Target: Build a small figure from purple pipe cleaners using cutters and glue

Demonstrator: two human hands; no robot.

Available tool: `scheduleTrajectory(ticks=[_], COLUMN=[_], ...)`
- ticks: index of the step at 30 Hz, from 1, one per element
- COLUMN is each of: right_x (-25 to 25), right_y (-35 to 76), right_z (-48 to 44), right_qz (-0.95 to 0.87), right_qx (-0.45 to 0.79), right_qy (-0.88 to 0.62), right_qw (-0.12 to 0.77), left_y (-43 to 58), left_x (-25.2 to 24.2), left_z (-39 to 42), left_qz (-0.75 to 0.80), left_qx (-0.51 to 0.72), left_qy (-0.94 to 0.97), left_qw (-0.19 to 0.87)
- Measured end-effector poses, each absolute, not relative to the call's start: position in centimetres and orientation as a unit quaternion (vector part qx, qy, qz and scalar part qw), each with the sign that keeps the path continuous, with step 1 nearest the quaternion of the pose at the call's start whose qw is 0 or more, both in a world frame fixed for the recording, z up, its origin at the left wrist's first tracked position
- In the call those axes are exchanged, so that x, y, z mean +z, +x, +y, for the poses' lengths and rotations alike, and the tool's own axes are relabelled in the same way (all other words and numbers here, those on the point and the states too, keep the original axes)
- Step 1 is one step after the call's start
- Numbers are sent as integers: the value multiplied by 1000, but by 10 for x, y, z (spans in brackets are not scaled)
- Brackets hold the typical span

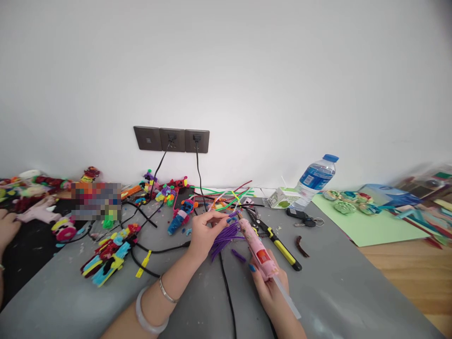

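Note:
My right hand (270, 278) is wrapped round a pink glue gun (254, 247), with a clear glue stick (286, 297) poking out of its back end. The gun's tip points away from me, close to the fingertips of my left hand (208, 230). Those fingers pinch a small purple pipe cleaner piece (233, 215) at the nozzle. Beneath them lies a bundle of purple pipe cleaners (223, 242), and a short loose purple piece (238, 255) rests nearer me. Pliers with yellow-and-black handles (282, 247) lie just right of the gun.
Finished pipe cleaner figures (109, 259) lie to the left, near black cables (228, 292) that cross the grey table (190, 301). A water bottle (316, 179), a small carton (281, 197) and keys (305, 219) are at right. Another person's hand (9, 230) shows at far left.

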State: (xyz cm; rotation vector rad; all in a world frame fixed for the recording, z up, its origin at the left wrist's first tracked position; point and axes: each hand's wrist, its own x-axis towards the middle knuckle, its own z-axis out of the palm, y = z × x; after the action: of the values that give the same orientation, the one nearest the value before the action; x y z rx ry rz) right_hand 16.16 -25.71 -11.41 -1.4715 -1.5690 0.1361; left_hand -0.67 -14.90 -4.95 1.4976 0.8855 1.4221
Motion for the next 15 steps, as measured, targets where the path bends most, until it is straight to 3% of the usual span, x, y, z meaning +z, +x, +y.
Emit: scheduleTrajectory(ticks=[15], right_x=[-120], right_y=[172], right_z=[-252], right_qz=[-681], right_qx=[34], right_qy=[-566], right_qw=[464], left_y=[-6], left_x=[-49], left_z=[-149], left_qz=[358], left_qx=[575], left_qy=[582], left_qw=[450])
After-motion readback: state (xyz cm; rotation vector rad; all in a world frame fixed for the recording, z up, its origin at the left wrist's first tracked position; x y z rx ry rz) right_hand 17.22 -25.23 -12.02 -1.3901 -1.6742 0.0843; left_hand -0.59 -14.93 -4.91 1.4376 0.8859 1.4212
